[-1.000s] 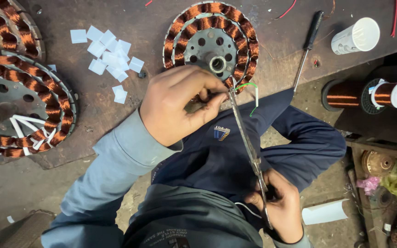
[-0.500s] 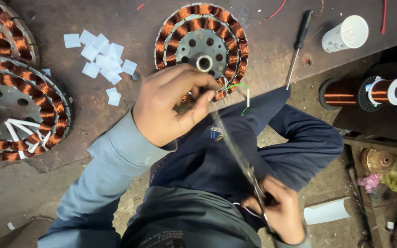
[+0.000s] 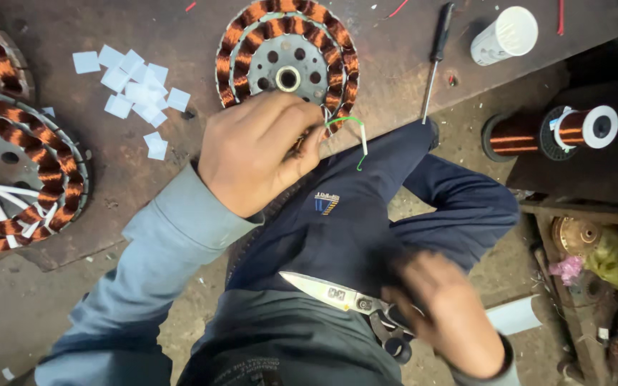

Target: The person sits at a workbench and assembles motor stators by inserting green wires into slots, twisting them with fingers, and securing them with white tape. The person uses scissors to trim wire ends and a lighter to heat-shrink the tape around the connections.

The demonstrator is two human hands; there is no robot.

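Note:
My left hand [image 3: 262,150] rests at the near edge of a round motor stator [image 3: 287,57] wound with copper coils, its fingers pinched on the wire ends there. A green and white wire [image 3: 355,136] loops out beside the fingertips. My right hand [image 3: 445,314] is low over my lap, blurred, and grips a pair of scissors [image 3: 337,294] with the blades pointing left. The stator lies flat on the brown workbench [image 3: 166,186].
Two more copper-wound stators [image 3: 23,171] lie at the left edge. Several white paper squares [image 3: 134,89] are scattered between them. A screwdriver [image 3: 434,57], a white cup [image 3: 506,32] and a copper wire spool [image 3: 559,132] sit to the right.
My right hand has pulled the scissors down away from the stator to my lap and turned the blades leftward. My left hand stays on the wires at the stator's edge.

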